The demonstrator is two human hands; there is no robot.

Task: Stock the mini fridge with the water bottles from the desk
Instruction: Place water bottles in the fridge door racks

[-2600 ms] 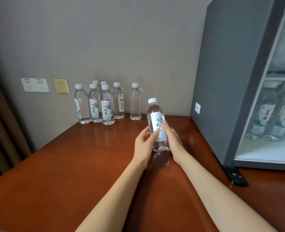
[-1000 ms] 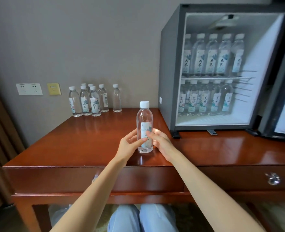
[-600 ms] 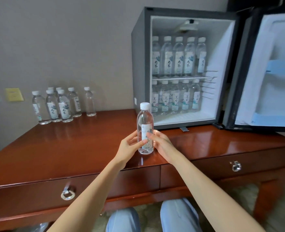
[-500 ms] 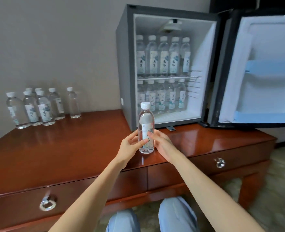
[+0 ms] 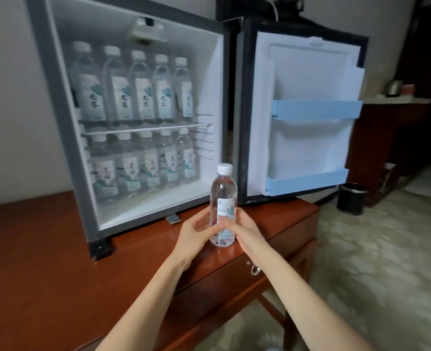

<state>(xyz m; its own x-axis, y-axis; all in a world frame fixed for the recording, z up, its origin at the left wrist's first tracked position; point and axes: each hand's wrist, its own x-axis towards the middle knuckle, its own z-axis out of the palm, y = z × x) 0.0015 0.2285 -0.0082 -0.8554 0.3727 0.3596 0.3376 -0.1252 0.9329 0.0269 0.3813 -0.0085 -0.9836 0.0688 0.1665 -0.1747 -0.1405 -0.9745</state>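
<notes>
A clear water bottle (image 5: pixel 223 196) with a white cap stands upright in front of the open mini fridge (image 5: pixel 57 122). My left hand (image 5: pixel 196 233) and my right hand (image 5: pixel 242 230) hold its lower half from both sides, thumbs across the label. Its base is at or just above the wooden desk (image 5: pixel 44 249). Inside the fridge, several bottles fill the upper wire shelf (image 5: pixel 143 129) and several more stand on the floor below. The right part of each level is free.
The fridge door (image 5: pixel 303 112) hangs open to the right, with two light-blue door rails. A black bin (image 5: pixel 352 198) stands on the patterned carpet beyond the desk's right end. Desk drawers with ring pulls face me.
The view has swung right and closer to the fridge; the bottles on the desk's left have left the frame. Both hands keep the same hold on the bottle, now in front of the fridge opening.
</notes>
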